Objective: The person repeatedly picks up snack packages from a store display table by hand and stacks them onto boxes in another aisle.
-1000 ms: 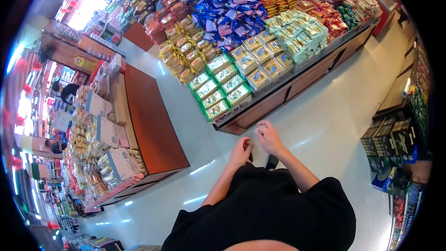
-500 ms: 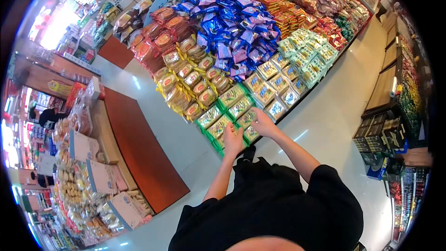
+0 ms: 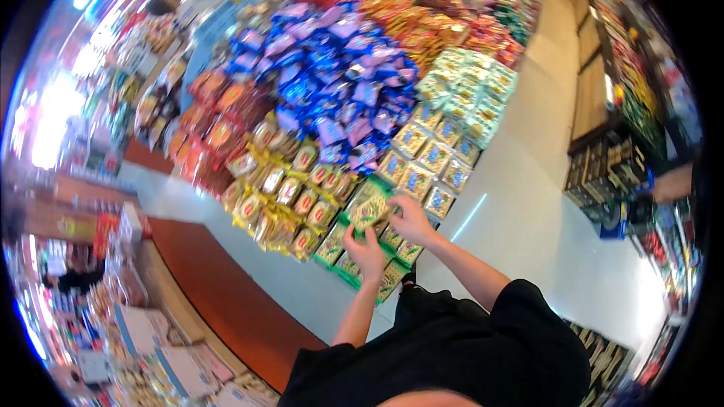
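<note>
My left hand (image 3: 366,255) and my right hand (image 3: 412,221) are closed on opposite ends of one green-edged packet (image 3: 369,209), which is tilted over the front corner of the display. Below it lie more green packets (image 3: 391,280) in rows. To their right are small clear packets with blue print (image 3: 416,180), and to their left yellow-wrapped round packets (image 3: 289,190). Blue and pink packets (image 3: 332,90) are heaped behind.
A curved brown counter (image 3: 226,298) with bagged goods and white signs stands at the left. Black boxes (image 3: 603,169) are stacked by the right-hand shelves. Farther left in the background is a person in dark clothing (image 3: 75,279).
The view has moved closer to the display. Both hands have reached forward from over the floor to the green packets, and one packet is now raised between them.
</note>
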`<action>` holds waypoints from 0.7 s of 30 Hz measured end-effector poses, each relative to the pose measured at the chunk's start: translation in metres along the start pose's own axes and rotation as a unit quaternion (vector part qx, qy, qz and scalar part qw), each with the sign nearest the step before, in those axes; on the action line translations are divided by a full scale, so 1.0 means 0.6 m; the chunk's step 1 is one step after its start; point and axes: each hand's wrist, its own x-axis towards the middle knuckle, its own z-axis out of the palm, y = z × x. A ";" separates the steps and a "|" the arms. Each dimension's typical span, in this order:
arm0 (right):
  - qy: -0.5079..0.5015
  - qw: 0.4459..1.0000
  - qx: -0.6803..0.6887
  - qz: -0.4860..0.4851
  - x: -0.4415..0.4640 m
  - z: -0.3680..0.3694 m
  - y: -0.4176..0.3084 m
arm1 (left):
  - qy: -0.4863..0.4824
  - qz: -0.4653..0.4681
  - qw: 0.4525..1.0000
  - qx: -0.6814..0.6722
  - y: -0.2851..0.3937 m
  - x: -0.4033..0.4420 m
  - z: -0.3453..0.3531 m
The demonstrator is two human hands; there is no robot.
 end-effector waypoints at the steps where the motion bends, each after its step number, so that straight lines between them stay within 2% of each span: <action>1: 0.033 0.999 -0.035 -0.016 -0.022 -0.010 0.006 | 0.006 0.019 1.000 0.013 -0.003 -0.014 0.002; 3: 0.117 0.989 -0.073 -0.050 -0.073 -0.027 0.039 | -0.011 0.031 0.999 0.015 -0.005 -0.048 0.007; 5: 0.147 0.987 -0.070 0.005 -0.132 -0.065 0.049 | -0.057 0.015 0.998 -0.005 -0.001 -0.088 0.021; 8: 0.216 0.974 -0.020 0.068 -0.236 -0.124 0.086 | -0.163 0.055 0.984 -0.038 -0.029 -0.147 0.063; 11: 0.306 0.946 -0.014 0.108 -0.364 -0.195 0.132 | -0.279 0.127 0.952 0.013 0.000 -0.243 0.102; 14: 0.389 0.909 0.017 0.146 -0.516 -0.255 0.167 | -0.408 0.085 0.903 -0.108 -0.019 -0.363 0.144; 17: 0.478 0.861 0.061 0.161 -0.666 -0.292 0.213 | -0.476 0.129 0.867 -0.070 -0.011 -0.497 0.169; 20: 0.569 0.796 0.105 0.176 -0.815 -0.298 0.238 | -0.564 0.103 0.817 -0.064 -0.047 -0.627 0.198; 21: 0.601 0.771 0.105 0.180 -0.863 -0.300 0.250 | -0.589 0.115 0.793 -0.107 -0.060 -0.674 0.207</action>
